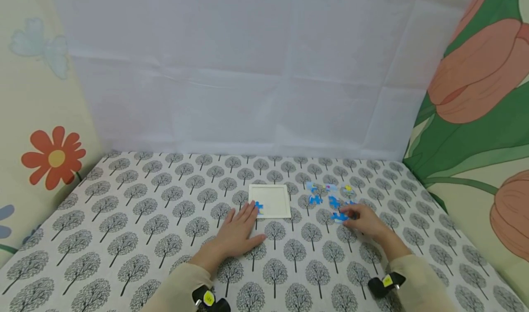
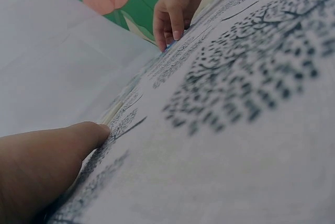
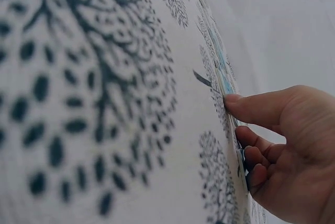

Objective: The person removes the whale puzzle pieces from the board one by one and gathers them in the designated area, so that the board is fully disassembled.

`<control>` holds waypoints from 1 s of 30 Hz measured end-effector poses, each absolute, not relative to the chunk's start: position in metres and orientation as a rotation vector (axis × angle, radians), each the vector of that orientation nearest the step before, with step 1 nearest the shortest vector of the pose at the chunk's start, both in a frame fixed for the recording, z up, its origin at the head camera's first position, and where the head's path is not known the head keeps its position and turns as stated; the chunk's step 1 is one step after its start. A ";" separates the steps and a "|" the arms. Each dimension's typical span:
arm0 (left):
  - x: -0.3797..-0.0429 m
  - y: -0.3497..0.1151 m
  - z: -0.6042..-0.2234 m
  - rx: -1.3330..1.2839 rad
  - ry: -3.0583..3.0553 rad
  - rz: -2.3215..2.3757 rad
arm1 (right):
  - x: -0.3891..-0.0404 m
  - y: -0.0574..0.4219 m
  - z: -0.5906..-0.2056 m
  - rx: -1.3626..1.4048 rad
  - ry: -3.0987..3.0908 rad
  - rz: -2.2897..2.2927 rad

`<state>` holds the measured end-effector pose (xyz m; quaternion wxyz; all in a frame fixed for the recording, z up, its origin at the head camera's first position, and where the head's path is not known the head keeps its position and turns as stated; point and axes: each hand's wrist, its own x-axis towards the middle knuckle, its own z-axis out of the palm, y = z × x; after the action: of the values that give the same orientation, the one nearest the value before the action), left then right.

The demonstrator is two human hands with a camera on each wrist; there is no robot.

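Note:
A white square puzzle frame point(image 1: 289, 201) lies in the middle of the table, with a blue jigsaw piece point(image 1: 259, 206) in its lower left corner. My left hand point(image 1: 237, 233) is spread flat, its fingertips at that corner beside the piece and its thumb point(image 2: 94, 134) out on the cloth. To the right of the frame, my right hand point(image 1: 365, 218) reaches down and pinches a blue-and-white puzzle piece point(image 1: 339, 217) at tabletop level. Seen from the right wrist, the thumb point(image 3: 246, 107) meets the piece's edge while the other fingers curl under.
Several loose puzzle pieces lie beyond the right hand, among them a blue one point(image 1: 316, 200), another blue one point(image 1: 334, 202) and one with a yellow flower point(image 1: 348, 189). A tree-print cloth point(image 1: 165, 247) covers the table. A white sheet point(image 1: 248, 73) hangs behind it.

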<state>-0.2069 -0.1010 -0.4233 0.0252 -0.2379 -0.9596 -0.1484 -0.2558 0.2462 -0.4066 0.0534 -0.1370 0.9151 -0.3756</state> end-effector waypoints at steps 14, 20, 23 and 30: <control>-0.205 -0.101 -0.420 -0.737 -2.965 -0.488 | -0.255 0.246 -0.406 -0.347 2.727 -1.190; -0.206 -0.102 -0.421 -0.735 -2.957 -0.521 | -0.256 0.247 -0.406 -0.320 2.710 -1.217; -0.207 -0.103 -0.422 -0.731 -2.950 -0.554 | -0.257 0.248 -0.403 -0.349 2.716 -1.199; -0.210 -0.107 -0.422 -0.672 -2.947 -0.586 | -0.260 0.242 -0.390 -0.392 2.766 -1.115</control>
<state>-0.2095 -0.1066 -0.4225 0.0312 -0.2183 -0.9567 -0.1902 -0.2601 0.2422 -0.3900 0.0669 -0.1301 0.9175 -0.3699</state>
